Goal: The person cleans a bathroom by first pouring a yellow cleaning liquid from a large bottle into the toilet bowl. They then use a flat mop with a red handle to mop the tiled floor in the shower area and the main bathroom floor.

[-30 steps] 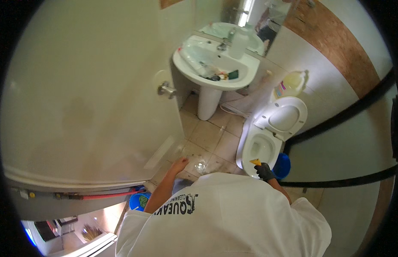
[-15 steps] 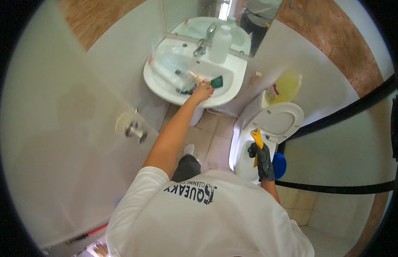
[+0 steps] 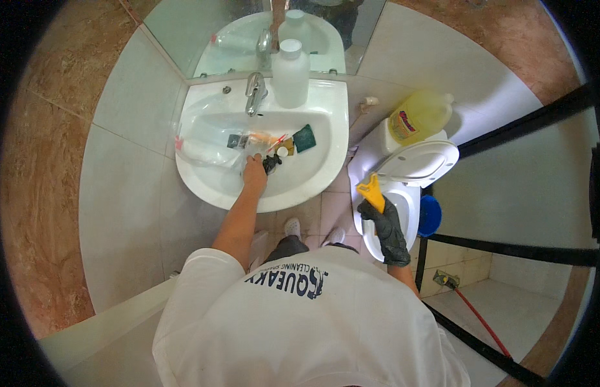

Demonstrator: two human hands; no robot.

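Bare and bent at the fingers, my left hand (image 3: 254,173) is down in the white sink (image 3: 325,169), against clear plastic and beside a crumpled black thing (image 3: 271,162), perhaps a glove. What its fingertips pinch is hidden. Close by lie a green scouring pad (image 3: 304,138), a white round cap (image 3: 282,151) and some small orange and red items (image 3: 267,138). A clear plastic bag (image 3: 206,151) spreads over the sink's left side. In a dark grey glove, my right hand (image 3: 389,231) grips a yellow plastic-handled tool (image 3: 372,191) above the toilet bowl.
Behind the sink's basin stand a chrome tap (image 3: 254,93) and a white bottle (image 3: 291,74). A yellow liquid jug (image 3: 419,118) rests on the toilet tank by the raised lid (image 3: 421,161). A blue bucket (image 3: 430,216) and black-framed shower glass (image 3: 506,247) are at the right.
My left hand has moved left, away from the scouring pad to the clear plastic. The view has shifted closer to the sink, and the door handle has left it. My right hand keeps the yellow tool.
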